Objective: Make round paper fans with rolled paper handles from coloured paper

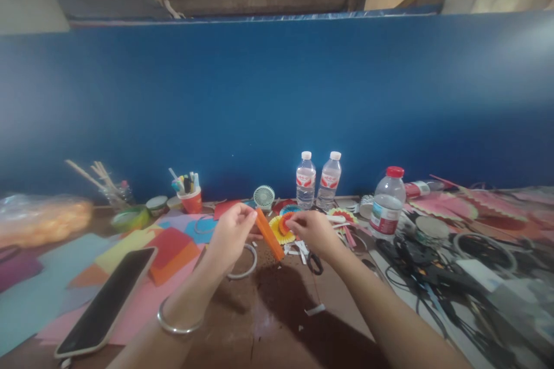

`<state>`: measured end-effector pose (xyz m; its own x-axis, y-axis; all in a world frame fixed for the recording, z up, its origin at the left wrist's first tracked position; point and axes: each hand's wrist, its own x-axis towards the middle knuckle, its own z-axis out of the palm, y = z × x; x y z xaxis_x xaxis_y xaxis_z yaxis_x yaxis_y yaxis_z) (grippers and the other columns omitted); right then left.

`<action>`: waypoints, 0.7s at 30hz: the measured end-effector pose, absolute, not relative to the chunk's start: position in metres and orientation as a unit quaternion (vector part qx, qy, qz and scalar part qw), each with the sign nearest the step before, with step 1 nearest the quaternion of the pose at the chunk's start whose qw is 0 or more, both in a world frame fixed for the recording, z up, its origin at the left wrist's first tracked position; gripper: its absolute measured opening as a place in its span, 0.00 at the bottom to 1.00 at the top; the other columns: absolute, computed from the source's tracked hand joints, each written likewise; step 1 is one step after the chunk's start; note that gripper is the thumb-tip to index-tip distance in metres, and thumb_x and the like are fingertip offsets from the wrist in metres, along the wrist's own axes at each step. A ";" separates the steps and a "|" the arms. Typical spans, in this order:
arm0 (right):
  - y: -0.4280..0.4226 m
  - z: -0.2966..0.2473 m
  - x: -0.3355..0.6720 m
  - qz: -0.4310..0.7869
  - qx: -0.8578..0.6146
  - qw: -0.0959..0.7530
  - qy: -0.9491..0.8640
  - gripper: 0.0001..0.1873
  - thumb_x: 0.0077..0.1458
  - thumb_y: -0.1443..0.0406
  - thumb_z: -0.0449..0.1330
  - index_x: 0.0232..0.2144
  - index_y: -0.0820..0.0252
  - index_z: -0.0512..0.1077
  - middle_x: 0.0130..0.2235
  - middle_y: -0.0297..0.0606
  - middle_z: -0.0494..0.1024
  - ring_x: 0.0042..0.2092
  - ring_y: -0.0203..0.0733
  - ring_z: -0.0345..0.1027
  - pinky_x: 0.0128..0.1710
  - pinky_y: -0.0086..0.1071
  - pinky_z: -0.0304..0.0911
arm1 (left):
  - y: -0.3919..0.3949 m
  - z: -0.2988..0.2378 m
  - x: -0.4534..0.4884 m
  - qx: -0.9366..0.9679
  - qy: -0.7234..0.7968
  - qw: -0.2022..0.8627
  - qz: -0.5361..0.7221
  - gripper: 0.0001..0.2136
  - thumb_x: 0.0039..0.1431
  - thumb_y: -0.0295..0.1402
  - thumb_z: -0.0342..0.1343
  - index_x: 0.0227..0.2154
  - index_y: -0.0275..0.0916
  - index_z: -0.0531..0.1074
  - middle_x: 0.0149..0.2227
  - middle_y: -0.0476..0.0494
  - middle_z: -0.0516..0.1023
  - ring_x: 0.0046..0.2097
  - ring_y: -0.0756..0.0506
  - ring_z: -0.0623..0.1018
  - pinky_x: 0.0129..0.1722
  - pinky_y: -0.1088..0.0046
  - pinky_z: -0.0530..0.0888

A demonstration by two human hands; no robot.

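Observation:
My left hand pinches the top end of a folded orange paper strip, which slants down to the right above the brown table. A silver bangle sits on that wrist. My right hand is closed in a pinch next to a yellow and orange pleated paper rosette; what its fingertips hold is too small to make out. Both hands hover above the table's middle.
A black phone lies on coloured paper sheets at the left. Scissors, a wire ring, a small fan, three water bottles, a pen cup and tangled black cables surround the hands. A blue board stands behind.

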<state>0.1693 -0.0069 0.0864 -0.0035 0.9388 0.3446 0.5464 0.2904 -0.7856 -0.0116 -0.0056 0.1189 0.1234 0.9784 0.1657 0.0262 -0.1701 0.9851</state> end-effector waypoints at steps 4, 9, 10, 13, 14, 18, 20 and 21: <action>-0.013 0.085 0.154 0.489 -0.422 0.463 -0.607 0.11 0.45 0.60 0.57 0.22 0.63 0.72 0.21 0.32 0.70 0.23 0.32 0.61 0.22 0.25 0.55 | -0.005 0.118 -0.013 0.575 0.426 0.487 0.501 0.09 0.48 0.37 0.55 0.27 0.37 0.65 0.24 0.48 0.73 0.25 0.47 0.76 0.26 0.68 0.75; -0.016 0.078 0.142 0.505 -0.399 0.495 -0.583 0.09 0.42 0.62 0.60 0.20 0.64 0.72 0.20 0.32 0.70 0.22 0.32 0.60 0.24 0.26 0.56 | -0.005 0.118 -0.012 0.545 0.427 0.501 0.519 0.09 0.48 0.37 0.55 0.26 0.37 0.64 0.23 0.48 0.73 0.24 0.48 0.76 0.25 0.71 0.75; -0.016 0.077 0.141 0.493 -0.401 0.506 -0.582 0.09 0.42 0.62 0.60 0.20 0.64 0.72 0.20 0.32 0.70 0.23 0.32 0.60 0.25 0.27 0.56 | -0.005 0.119 -0.011 0.533 0.429 0.505 0.527 0.08 0.48 0.37 0.55 0.26 0.37 0.64 0.23 0.48 0.73 0.24 0.48 0.76 0.24 0.72 0.74; -0.015 0.078 0.142 0.473 -0.405 0.523 -0.582 0.10 0.43 0.61 0.60 0.20 0.64 0.72 0.20 0.31 0.70 0.23 0.32 0.60 0.26 0.26 0.55 | -0.006 0.119 -0.009 0.504 0.429 0.516 0.544 0.08 0.48 0.35 0.55 0.26 0.37 0.64 0.22 0.48 0.73 0.25 0.48 0.76 0.24 0.73 0.74; -0.015 0.079 0.142 0.470 -0.408 0.523 -0.582 0.10 0.43 0.61 0.60 0.20 0.64 0.72 0.20 0.31 0.69 0.23 0.32 0.60 0.26 0.26 0.54 | -0.006 0.118 -0.008 0.499 0.426 0.517 0.550 0.07 0.48 0.35 0.55 0.26 0.37 0.64 0.22 0.48 0.73 0.25 0.48 0.76 0.24 0.73 0.74; -0.011 0.077 0.144 0.471 -0.426 0.536 -0.556 0.11 0.42 0.60 0.61 0.22 0.64 0.73 0.19 0.31 0.69 0.22 0.32 0.58 0.24 0.26 0.53 | -0.002 0.118 -0.010 0.479 0.415 0.506 0.585 0.08 0.48 0.34 0.55 0.28 0.37 0.64 0.23 0.48 0.73 0.26 0.47 0.76 0.23 0.73 0.74; -0.006 0.073 0.145 0.483 -0.408 0.570 -0.525 0.13 0.41 0.58 0.62 0.23 0.65 0.74 0.20 0.32 0.70 0.22 0.32 0.59 0.24 0.27 0.54 | 0.001 0.119 -0.014 0.465 0.409 0.486 0.617 0.08 0.47 0.34 0.55 0.28 0.37 0.63 0.24 0.49 0.72 0.26 0.47 0.76 0.24 0.72 0.74; -0.004 0.072 0.147 0.493 -0.392 0.590 -0.505 0.14 0.41 0.58 0.62 0.23 0.65 0.74 0.20 0.33 0.70 0.23 0.33 0.59 0.25 0.27 0.55 | 0.003 0.119 -0.016 0.461 0.404 0.474 0.632 0.08 0.47 0.34 0.55 0.27 0.37 0.63 0.24 0.49 0.72 0.26 0.48 0.76 0.24 0.72 0.74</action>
<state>0.1465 -0.0040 0.0715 0.0035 0.9777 0.2100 -0.1856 0.2070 -0.9606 -0.0159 0.0032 0.1194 -0.1263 0.9718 0.1993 -0.2275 -0.2240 0.9477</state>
